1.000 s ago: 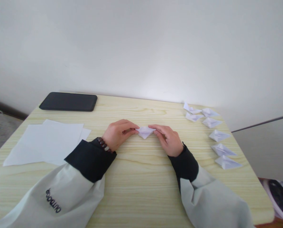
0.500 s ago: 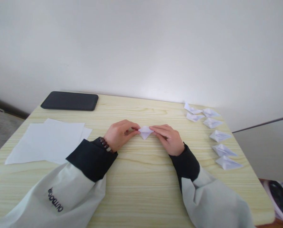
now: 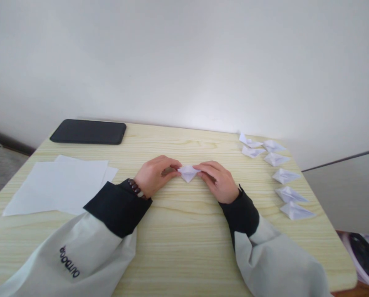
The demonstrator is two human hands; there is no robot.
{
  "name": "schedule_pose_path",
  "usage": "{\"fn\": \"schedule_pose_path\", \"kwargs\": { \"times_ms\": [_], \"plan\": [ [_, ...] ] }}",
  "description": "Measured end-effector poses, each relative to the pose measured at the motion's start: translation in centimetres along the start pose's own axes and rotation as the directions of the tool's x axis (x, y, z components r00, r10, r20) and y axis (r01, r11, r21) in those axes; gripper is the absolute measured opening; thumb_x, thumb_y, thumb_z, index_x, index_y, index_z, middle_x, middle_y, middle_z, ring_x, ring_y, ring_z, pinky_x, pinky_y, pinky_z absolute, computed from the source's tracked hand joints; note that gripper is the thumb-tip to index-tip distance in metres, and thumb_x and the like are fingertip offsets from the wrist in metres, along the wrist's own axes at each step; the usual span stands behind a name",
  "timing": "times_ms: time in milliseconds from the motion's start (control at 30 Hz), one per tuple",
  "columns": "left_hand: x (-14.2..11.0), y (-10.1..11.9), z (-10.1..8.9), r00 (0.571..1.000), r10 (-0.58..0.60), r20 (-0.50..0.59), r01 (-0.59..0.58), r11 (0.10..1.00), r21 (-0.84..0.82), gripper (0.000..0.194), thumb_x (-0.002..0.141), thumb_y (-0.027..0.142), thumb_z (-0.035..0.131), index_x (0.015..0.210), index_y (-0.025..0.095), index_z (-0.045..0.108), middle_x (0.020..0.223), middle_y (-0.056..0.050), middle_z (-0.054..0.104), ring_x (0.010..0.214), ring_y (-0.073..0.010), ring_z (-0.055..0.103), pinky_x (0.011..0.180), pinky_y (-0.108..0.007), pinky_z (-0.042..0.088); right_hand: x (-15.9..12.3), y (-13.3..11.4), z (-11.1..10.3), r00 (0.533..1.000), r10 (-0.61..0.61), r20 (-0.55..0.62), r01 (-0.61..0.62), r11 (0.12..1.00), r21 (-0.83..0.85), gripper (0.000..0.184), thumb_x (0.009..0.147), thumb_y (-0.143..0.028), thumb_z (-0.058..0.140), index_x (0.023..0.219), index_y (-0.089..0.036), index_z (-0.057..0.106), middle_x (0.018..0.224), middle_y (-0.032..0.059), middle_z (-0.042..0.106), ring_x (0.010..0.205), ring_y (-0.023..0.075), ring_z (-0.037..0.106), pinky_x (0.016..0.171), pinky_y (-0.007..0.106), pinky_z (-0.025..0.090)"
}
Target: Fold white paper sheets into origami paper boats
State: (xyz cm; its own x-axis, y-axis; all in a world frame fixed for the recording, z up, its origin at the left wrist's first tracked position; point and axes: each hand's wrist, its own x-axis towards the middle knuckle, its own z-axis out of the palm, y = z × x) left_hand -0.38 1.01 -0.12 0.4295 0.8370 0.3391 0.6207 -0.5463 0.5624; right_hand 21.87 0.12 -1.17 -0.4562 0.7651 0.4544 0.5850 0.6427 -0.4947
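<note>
Between my two hands is a small folded white paper boat (image 3: 188, 173), its point toward me, just above or on the wooden table (image 3: 178, 247); the contact beneath it is hard to judge. My left hand (image 3: 156, 175) pinches the left tip between thumb and fingers. The right tip is pinched the same way by my right hand (image 3: 219, 180), whose fingers cover that end. A beaded bracelet (image 3: 136, 188) circles my left wrist.
Several folded paper boats (image 3: 285, 176) stand along the table's right side. White paper sheets (image 3: 60, 183) lie at the left, with a black phone (image 3: 89, 132) behind them. A white wall (image 3: 184, 62) rises at the back edge.
Both hands keep their pinch on the paper boat, which now looks slightly flatter and wider. The whole view has shifted a little.
</note>
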Motion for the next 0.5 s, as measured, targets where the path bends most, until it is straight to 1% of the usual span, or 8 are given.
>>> {"fn": "schedule_pose_path", "kwargs": {
  "times_ms": [100,200,267,333,433,500],
  "plan": [
    [0.07,-0.02,-0.03,0.998,0.067,-0.010,-0.068,0.998,-0.012,0.010,0.081,0.026,0.059,0.084,0.018,0.066,0.081,-0.001,0.068,0.079,-0.0133,0.060,0.074,-0.023,0.047,-0.06,0.02,0.06,0.999,-0.031,-0.012,0.031,1.000,-0.004,0.022,0.088,-0.018,0.049,0.106,-0.019,0.061,0.100,0.0066,0.067,0.091,0.0164,0.061,0.081,0.031,0.050],
    [0.18,-0.10,-0.01,0.988,0.151,-0.010,-0.151,0.987,-0.053,0.010,0.082,0.024,0.059,0.083,0.019,0.067,0.081,-0.002,0.069,0.080,-0.0139,0.059,0.076,-0.025,0.047,-0.01,-0.09,0.09,0.999,-0.012,-0.053,0.011,1.000,-0.018,0.013,0.085,-0.022,0.055,0.096,-0.020,0.063,0.091,0.0035,0.070,0.084,0.0155,0.064,0.078,0.030,0.050],
    [0.20,-0.12,0.00,0.986,0.166,-0.013,-0.167,0.983,-0.072,0.011,0.082,0.024,0.059,0.084,0.019,0.067,0.082,-0.002,0.070,0.080,-0.0137,0.060,0.076,-0.024,0.047,0.06,-0.19,0.08,0.998,-0.016,-0.062,0.015,1.000,-0.015,0.008,0.084,-0.023,0.057,0.090,-0.021,0.063,0.088,0.0022,0.071,0.081,0.0152,0.064,0.076,0.030,0.050],
    [0.17,-0.09,-0.01,0.990,0.139,-0.014,-0.140,0.987,-0.073,0.012,0.082,0.026,0.059,0.085,0.019,0.068,0.083,-0.002,0.070,0.080,-0.0136,0.061,0.076,-0.024,0.048,0.10,-0.25,0.06,0.998,-0.020,-0.067,0.019,1.000,-0.017,0.007,0.083,-0.022,0.058,0.088,-0.020,0.064,0.087,0.0021,0.071,0.079,0.0150,0.065,0.075,0.029,0.050],
    [0.07,-0.01,-0.02,0.998,0.053,-0.016,-0.053,0.998,-0.043,0.015,0.083,0.028,0.057,0.090,0.019,0.067,0.086,-0.002,0.070,0.077,-0.0131,0.062,0.072,-0.023,0.048,0.07,-0.27,0.03,0.995,0.001,-0.102,-0.006,0.999,-0.049,0.012,0.084,-0.021,0.057,0.094,-0.020,0.063,0.087,0.0030,0.071,0.078,0.0150,0.064,0.073,0.028,0.050],
    [0.00,0.01,0.00,0.999,0.028,-0.028,-0.029,0.999,-0.023,0.016,0.084,0.028,0.055,0.092,0.019,0.066,0.086,-0.002,0.069,0.076,-0.0126,0.062,0.070,-0.022,0.047,0.00,-0.21,0.01,0.995,0.000,-0.104,-0.007,0.998,-0.063,0.014,0.085,-0.019,0.054,0.096,-0.021,0.063,0.089,0.0029,0.070,0.080,0.0152,0.064,0.074,0.029,0.050]
  ]
}}
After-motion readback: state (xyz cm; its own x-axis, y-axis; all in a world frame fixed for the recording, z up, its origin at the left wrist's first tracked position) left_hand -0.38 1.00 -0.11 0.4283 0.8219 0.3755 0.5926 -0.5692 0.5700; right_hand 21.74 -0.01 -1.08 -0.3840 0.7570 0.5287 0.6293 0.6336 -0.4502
